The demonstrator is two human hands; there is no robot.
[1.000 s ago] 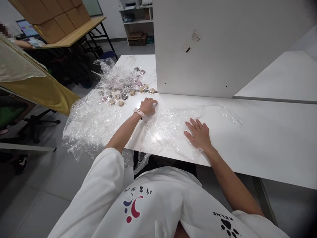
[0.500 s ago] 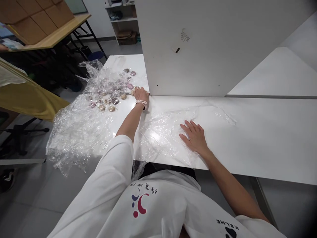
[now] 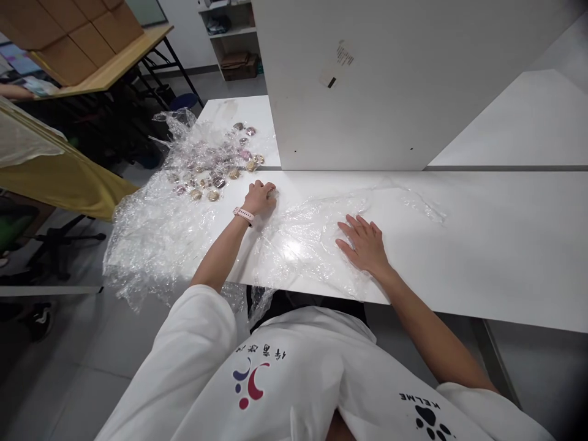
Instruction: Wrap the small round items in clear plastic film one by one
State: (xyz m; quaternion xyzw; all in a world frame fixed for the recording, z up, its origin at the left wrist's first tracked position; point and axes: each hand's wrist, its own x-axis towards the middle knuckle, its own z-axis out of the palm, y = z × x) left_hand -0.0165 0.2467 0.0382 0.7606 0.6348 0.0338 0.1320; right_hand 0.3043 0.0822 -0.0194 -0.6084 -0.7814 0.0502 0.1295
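Note:
A thin sheet of clear plastic film (image 3: 312, 236) lies wrinkled on the white table (image 3: 482, 245) in front of me. My left hand (image 3: 260, 199) is at the film's left end with its fingers bent, closed on a crumpled bit of it. Flat on the right part of the film rests my right hand (image 3: 366, 246), fingers spread. Left of my left hand, several small round plastic-wrapped pieces (image 3: 214, 195), yellowish, pink and dark, lie scattered. A large heap of crinkled clear wrap (image 3: 156, 236) spreads around them and hangs over the table's front edge.
A tall white panel (image 3: 349, 104) stands upright along the table's back edge. At the far left are cardboard boxes (image 3: 78, 37) on a wooden table (image 3: 124, 58), with a person's arm (image 3: 16, 92) beside them. A yellow cloth (image 3: 68, 177) hangs closer in.
My left hand has drawn back towards me from beside the wrapped pieces and now lies at the film's left end. My right hand stays flat on the film.

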